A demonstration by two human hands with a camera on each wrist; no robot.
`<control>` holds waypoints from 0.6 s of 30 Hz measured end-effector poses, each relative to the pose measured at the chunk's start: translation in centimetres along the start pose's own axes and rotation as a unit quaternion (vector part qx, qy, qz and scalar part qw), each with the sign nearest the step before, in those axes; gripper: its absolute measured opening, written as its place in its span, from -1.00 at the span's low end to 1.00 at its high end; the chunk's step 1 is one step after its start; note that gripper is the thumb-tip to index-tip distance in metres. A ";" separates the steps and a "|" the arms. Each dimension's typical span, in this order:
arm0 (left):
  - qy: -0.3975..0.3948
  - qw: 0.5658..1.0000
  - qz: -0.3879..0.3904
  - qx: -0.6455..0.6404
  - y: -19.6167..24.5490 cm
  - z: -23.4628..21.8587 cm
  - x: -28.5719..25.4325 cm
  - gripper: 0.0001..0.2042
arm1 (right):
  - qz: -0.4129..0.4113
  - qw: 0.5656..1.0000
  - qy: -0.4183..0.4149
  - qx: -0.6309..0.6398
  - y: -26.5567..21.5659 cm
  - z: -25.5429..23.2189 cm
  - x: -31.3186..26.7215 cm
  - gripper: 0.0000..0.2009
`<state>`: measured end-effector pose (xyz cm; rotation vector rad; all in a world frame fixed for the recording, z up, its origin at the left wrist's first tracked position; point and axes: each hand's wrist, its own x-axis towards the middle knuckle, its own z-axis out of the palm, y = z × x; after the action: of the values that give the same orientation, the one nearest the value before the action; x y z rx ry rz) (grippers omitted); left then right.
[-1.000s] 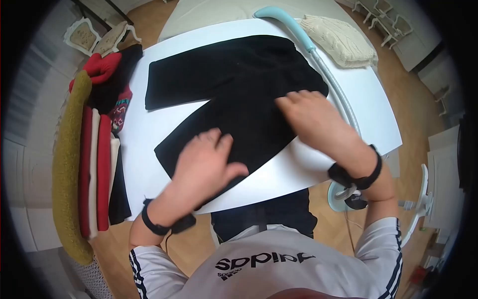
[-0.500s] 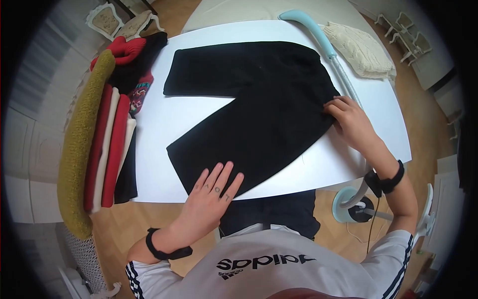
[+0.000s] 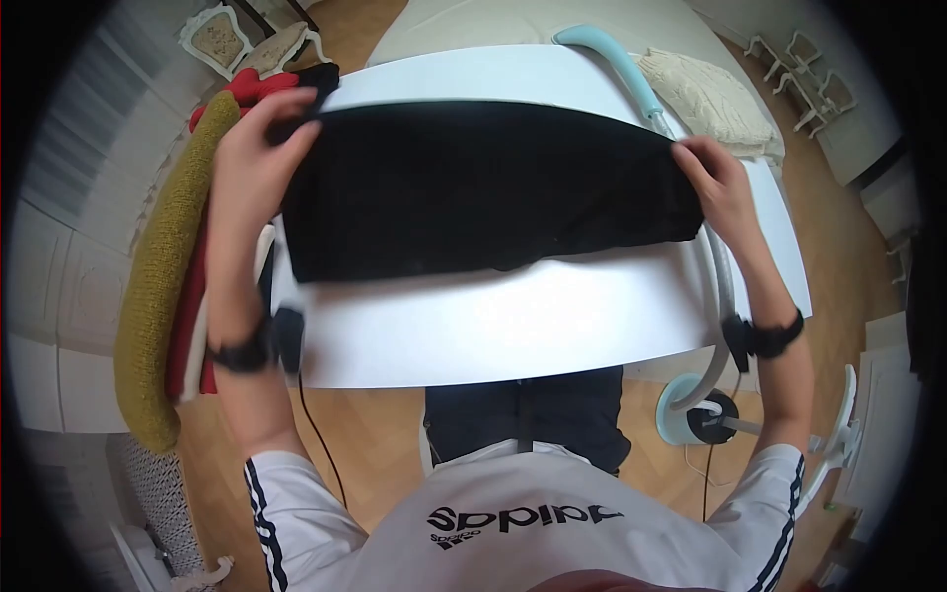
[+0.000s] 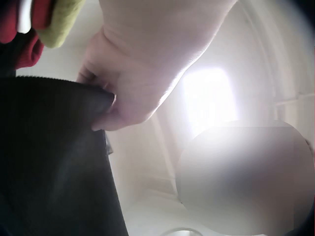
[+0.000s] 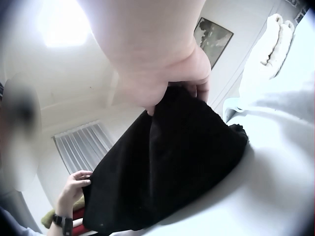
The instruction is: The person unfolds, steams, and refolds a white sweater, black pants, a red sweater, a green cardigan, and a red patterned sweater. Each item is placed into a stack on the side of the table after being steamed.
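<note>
A pair of black trousers (image 3: 483, 192) spans the table, doubled lengthwise into one long panel, its lower edge close over the white tabletop (image 3: 473, 340). At the hem end, my left hand (image 3: 252, 163) pinches the upper left corner between thumb and fingers; the left wrist view shows the black cloth (image 4: 54, 157) hanging from that grip. My right hand (image 3: 722, 187) pinches the waist end at the upper right. From the right wrist, the cloth (image 5: 167, 162) hangs in a slanting sheet between both hands, raised off the table at the grips.
Folded red and white knits (image 3: 192, 335) and a long mustard knit (image 3: 158, 286) stand along the left edge. A pale blue steamer handle (image 3: 617, 69) with its grey hose (image 3: 725, 281) runs down the right side. A cream cable-knit sweater (image 3: 705, 99) lies at the back right.
The trousers lay flat with legs spread; now the near leg is lifted over the far one. My left hand moved from the near hem to the far left, my right hand slightly farther away.
</note>
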<state>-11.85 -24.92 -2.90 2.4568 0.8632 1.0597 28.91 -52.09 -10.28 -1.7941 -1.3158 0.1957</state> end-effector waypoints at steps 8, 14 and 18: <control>0.043 0.985 0.105 0.129 -1.8 8.3 0.7 -0.57 | -0.003 0.983 0.073 -0.170 -0.9 2.3 0.3 -0.49; -0.136 0.970 0.031 0.200 -2.2 11.1 -4.6 -0.45 | 0.139 0.978 0.000 -0.154 -0.1 3.3 -2.7 -0.23; -0.151 0.926 -0.197 0.285 -7.0 11.0 -2.1 -0.31 | 0.129 0.986 0.016 -0.104 1.4 3.9 -2.5 -0.17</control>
<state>-7.68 -21.56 -14.99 2.6015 1.6419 0.2941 26.55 -52.16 -14.48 -2.1362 -1.1099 0.1758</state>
